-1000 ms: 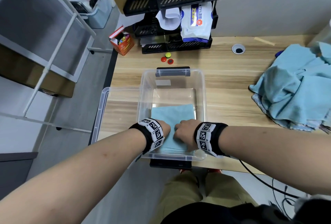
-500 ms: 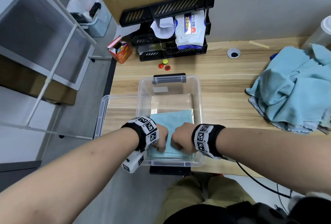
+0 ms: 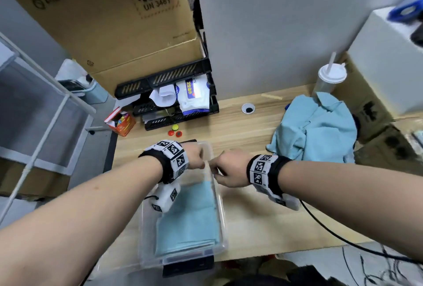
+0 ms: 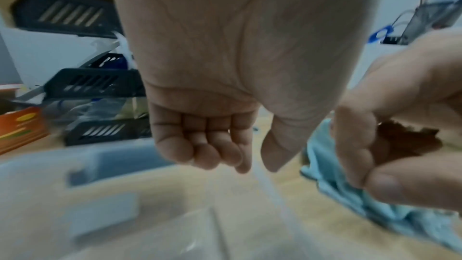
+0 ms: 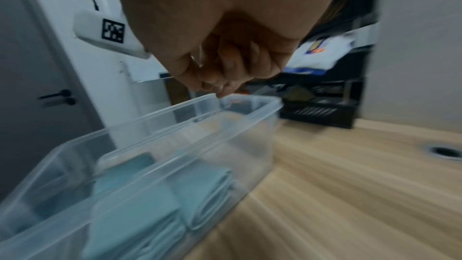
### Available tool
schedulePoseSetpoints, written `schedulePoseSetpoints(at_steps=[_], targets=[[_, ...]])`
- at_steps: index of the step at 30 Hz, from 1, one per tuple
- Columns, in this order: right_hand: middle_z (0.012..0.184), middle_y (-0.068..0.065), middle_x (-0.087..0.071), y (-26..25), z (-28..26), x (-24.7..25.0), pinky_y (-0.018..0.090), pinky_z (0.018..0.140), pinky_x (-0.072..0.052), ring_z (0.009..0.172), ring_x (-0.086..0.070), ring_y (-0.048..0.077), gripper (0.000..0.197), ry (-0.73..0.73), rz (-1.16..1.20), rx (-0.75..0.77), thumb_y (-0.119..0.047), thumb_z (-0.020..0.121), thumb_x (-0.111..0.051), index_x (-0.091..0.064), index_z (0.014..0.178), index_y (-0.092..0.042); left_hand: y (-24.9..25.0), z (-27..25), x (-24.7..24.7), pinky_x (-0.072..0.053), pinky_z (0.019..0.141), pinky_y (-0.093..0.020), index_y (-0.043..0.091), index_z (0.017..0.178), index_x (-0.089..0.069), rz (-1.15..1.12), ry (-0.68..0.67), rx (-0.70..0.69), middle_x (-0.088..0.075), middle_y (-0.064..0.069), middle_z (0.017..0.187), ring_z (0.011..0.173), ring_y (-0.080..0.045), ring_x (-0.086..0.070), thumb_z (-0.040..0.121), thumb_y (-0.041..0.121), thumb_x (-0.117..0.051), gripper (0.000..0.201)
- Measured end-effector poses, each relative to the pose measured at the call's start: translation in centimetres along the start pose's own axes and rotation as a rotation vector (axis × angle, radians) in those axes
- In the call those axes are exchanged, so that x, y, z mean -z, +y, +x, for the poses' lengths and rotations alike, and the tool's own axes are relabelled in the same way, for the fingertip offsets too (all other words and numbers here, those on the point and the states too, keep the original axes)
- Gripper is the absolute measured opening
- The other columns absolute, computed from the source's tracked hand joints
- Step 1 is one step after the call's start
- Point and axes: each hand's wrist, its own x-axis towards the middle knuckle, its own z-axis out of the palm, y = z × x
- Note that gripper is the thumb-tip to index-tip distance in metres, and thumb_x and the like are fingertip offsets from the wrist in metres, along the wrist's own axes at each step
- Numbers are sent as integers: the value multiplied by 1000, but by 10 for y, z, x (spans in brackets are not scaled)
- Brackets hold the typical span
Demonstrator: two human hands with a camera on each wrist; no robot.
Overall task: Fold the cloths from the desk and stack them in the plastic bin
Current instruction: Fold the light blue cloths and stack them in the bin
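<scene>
A clear plastic bin point(image 3: 223, 217) stands at the desk's front edge with folded light blue cloths point(image 3: 190, 217) stacked inside; the right wrist view shows the bin point(image 5: 175, 110) and those cloths point(image 5: 140, 201) too. A rumpled pile of blue cloths point(image 3: 315, 132) lies on the desk to the right and also shows in the left wrist view point(image 4: 375, 205). My left hand point(image 3: 196, 156) hangs above the bin's far end, fingers loosely curled and empty point(image 4: 212, 145). My right hand point(image 3: 226, 169) is just past the bin's right rim, also loosely curled around nothing point(image 5: 225, 70).
A black tray rack point(image 3: 174, 100) under a cardboard box point(image 3: 103, 15) stands at the back left, with small red and yellow discs point(image 3: 175, 131) before it. A lidded cup with a straw point(image 3: 329, 79) and cardboard boxes point(image 3: 370, 111) stand behind the pile. A black cable point(image 3: 332, 233) crosses the front right.
Both hands have left the folded cloth and risen out of the bin, moving away from me and to the right. The head view has tilted up.
</scene>
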Motion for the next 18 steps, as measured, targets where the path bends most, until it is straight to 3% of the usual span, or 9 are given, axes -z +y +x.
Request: schedulePoseSetpoints(at_steps=[2,4,9,13,15,16,18], targets=[[92,3,-69,30,-12,15,28,65,-37,83,-59,26,15,76,11,-106,-27,88,-54,-61,99,-21,25,10,27,-43,68,-27,9,94,-69,-20,102,-26,-70,-10,97,87,-25,-62,86,27,-65,19],[94,2,-69,68,-33,25,31,69,-46,89,-62,28,17,163,20,-259,-28,87,-51,-59,102,-23,59,24,49,-44,69,-26,12,95,-70,-16,161,-66,-69,-7,92,89,-25,-63,86,28,-64,20],[111,8,-55,151,-77,28,32,68,-40,94,-60,32,26,313,10,-675,-24,86,-53,-52,110,-14,119,51,62,-44,61,-24,12,91,-68,-19,135,-112,-57,4,61,59,-16,-55,85,26,-61,17],[119,11,-41,195,-102,16,35,66,-43,93,-61,33,60,293,105,-989,-41,78,-70,-38,120,-11,149,69,55,-42,55,-21,10,96,-69,-6,52,-118,-58,2,60,59,-18,-55,87,25,-60,20],[124,13,-41,208,-109,10,37,72,-46,99,-61,33,71,199,151,-1073,-48,77,-71,-36,125,-9,157,79,51,-43,57,-22,9,97,-69,-3,20,-112,-59,1,62,60,-18,-56,87,25,-60,21],[125,13,-45,212,-111,7,36,74,-46,100,-61,33,63,153,154,-1081,-45,80,-69,-40,123,-9,159,81,49,-44,58,-22,9,97,-69,-6,11,-114,-60,1,62,60,-19,-57,87,25,-60,21],[116,13,-59,217,-113,4,33,72,-44,94,-60,33,27,118,159,-1034,-30,85,-60,-51,104,-13,162,85,46,-46,61,-24,8,97,-70,-13,3,-118,-62,-1,64,61,-19,-57,87,25,-60,22]])
